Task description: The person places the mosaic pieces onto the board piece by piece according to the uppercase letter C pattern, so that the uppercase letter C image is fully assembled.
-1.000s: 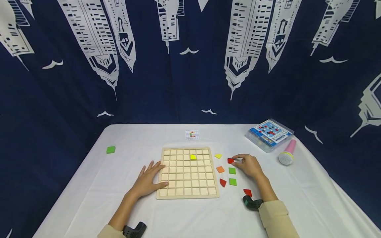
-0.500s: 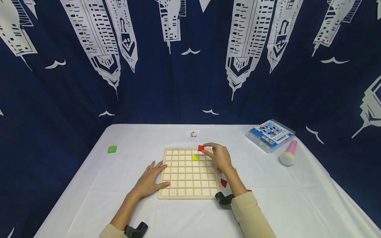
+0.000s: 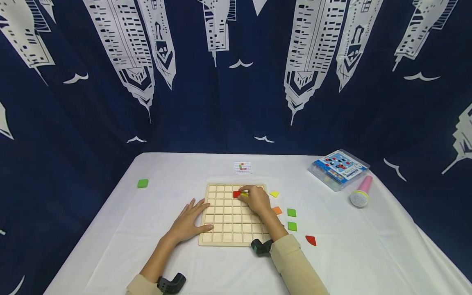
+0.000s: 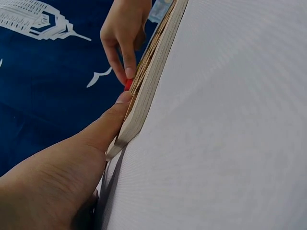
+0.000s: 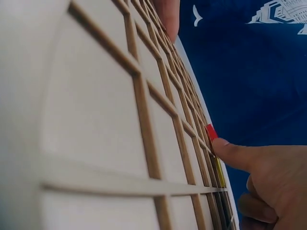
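The red square [image 3: 236, 194] is now over the far part of the wooden grid board [image 3: 221, 237], just left of the yellow piece [image 3: 245, 194], pinched between the thumb and a finger of the right hand [image 3: 257, 200]. Half a second ago it was held at the board's far edge, and a second ago it was on the bench [image 3: 110, 241] to the right; so the work looks to have passed from carrying to setting down. Whether the square is seated in its cell I cannot tell, though in the right wrist view it seems to stand proud of the ridges. That grip is narrow, and its fingers partly cover the yellow piece. The left hand [image 3: 189, 221] rests on the board's left edge, fingers spread, as it did before, and probably steadies it. Just right of the board lie a yellow wedge [image 3: 274, 194], an orange piece [image 3: 277, 210] and two green squares [image 3: 291, 212], with a red wedge [image 3: 311, 240] nearer. Farther out are a green block [image 3: 143, 183] at left, a pattern card [image 3: 243, 167] beyond the board, and a plastic box [image 3: 339, 168] and pink microphone [image 3: 361, 191] at far right.
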Demonstrator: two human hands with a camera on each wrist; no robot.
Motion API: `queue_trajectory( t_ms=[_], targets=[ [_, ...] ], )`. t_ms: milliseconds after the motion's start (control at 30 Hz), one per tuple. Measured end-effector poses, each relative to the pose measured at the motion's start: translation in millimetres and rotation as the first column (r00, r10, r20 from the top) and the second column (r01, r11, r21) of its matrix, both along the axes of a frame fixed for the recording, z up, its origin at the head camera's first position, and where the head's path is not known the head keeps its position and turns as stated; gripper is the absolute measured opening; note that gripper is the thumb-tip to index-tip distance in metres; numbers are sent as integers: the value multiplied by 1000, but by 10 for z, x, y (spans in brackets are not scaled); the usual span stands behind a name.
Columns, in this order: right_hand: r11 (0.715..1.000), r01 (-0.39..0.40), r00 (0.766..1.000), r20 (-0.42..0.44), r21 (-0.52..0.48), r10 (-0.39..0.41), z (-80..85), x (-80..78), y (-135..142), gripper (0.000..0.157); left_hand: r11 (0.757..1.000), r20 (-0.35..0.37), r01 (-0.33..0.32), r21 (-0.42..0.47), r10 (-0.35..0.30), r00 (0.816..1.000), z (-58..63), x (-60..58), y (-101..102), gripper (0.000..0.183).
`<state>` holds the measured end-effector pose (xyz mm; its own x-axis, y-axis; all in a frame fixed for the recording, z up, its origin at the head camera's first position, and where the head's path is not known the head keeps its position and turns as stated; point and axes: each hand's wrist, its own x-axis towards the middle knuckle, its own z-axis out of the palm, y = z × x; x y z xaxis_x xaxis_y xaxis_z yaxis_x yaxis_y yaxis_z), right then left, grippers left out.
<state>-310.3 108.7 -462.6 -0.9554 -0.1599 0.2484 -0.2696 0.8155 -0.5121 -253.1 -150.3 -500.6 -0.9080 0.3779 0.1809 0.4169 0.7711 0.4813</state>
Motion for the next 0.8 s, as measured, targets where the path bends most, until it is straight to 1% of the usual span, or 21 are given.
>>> queue_trajectory(
  t_ms=[200,300,400,467,533,633,700,800],
  targets=[
    [1000,-12,1000,21,-9,13,-59,-6,33,28,1000,-5,7,1,-7,1000,-27,-8,8,80],
    [999,-15,1000,16,-41,16,-68,7,69,31,1000,-2,8,-3,-8,1000,-34,-6,12,80],
    [996,7,1000,4,-85,-6,-40,34,160,33,1000,-6,10,-5,-10,1000,-37,-2,16,80],
    [993,45,999,-2,-110,-46,-8,52,264,33,1000,-6,10,-8,-10,1000,-35,-4,18,80],
    [990,102,994,-18,-103,-104,21,67,397,33,1000,-8,9,-5,-9,1000,-28,-8,18,81],
    [979,191,980,-38,-67,-193,34,80,619,36,1000,-7,3,-5,-3,1000,-17,-19,11,81],
    [970,242,969,-37,-38,-243,24,84,750,38,1000,-3,1,-9,-1,1000,-11,-22,6,81],
    [956,294,956,-9,-11,-294,-9,87,899,41,1000,2,2,-9,-2,1000,-8,-22,-4,81]
  ],
)
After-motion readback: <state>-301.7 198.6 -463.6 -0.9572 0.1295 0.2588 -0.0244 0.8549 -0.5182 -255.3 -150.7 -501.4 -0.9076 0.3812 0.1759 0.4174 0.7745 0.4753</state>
